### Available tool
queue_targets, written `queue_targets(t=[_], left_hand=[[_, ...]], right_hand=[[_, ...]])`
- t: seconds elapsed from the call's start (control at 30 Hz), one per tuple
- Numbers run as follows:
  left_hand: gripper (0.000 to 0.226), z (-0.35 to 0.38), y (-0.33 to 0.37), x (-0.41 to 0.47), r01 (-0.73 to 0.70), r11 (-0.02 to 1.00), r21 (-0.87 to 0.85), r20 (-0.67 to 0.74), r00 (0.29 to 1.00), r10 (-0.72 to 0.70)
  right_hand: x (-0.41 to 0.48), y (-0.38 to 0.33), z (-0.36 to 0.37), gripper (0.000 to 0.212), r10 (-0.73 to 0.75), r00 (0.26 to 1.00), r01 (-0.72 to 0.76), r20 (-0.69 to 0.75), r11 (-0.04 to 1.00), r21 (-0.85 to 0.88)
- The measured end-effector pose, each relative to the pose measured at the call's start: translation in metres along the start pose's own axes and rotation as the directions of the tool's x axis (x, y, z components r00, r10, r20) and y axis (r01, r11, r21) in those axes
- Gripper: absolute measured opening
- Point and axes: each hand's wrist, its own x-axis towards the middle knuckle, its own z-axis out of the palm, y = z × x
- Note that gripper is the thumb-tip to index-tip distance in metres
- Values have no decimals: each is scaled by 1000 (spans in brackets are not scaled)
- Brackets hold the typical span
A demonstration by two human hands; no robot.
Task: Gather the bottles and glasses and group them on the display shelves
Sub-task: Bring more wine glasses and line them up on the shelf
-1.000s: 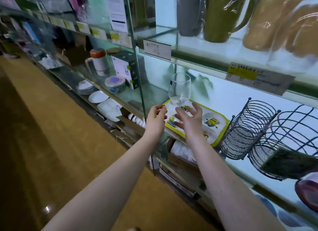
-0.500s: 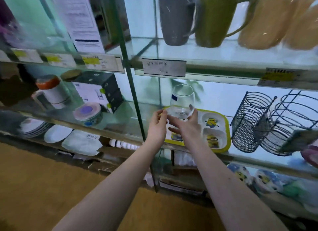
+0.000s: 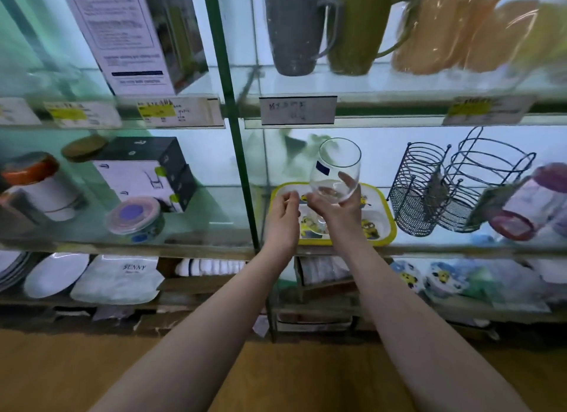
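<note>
Both bare arms reach forward over the wooden floor, and the right hand (image 3: 339, 218) has the glass (image 3: 336, 166): thumb on the near side, fingers curled round the far side of the bowl and showing through it, so the bowl sits on top of the grip, rim up and leaning a little. A blue sticker (image 3: 322, 167) marks its left side. The left hand (image 3: 282, 218) hangs just beside it, fingers loosely curled, holding nothing. The glass is lifted above the yellow-rimmed cartoon tray (image 3: 383, 224) on the middle glass shelf (image 3: 214, 215). To the right stand wire holders (image 3: 423, 191); on the shelf above, a grey mug (image 3: 291, 28) and a green mug (image 3: 356, 28).
</note>
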Motion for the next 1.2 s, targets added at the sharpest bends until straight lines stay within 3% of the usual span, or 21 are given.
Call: queue_targets(t=[0.33,0.57,1.03,1.2], left_hand=[[19,30,29,-33,-90,995,-39,44,995,92],[29,72,67,-75,-194,980,42,65,979,192],[23,154,142,-160,-421,907,28,106,903,416],[15,175,171,-171,-507,861,35,107,859,501]], right_hand=[[-34,-33,-36,65,-134,991,134,-13,991,-30],[-63,-94,-87,64,-183,983,183,4,981,-66],[-140,-214,-164,52,-260,965,258,-31,965,-50],[-149,-245,-178,48,-383,921,381,-67,924,-34]])
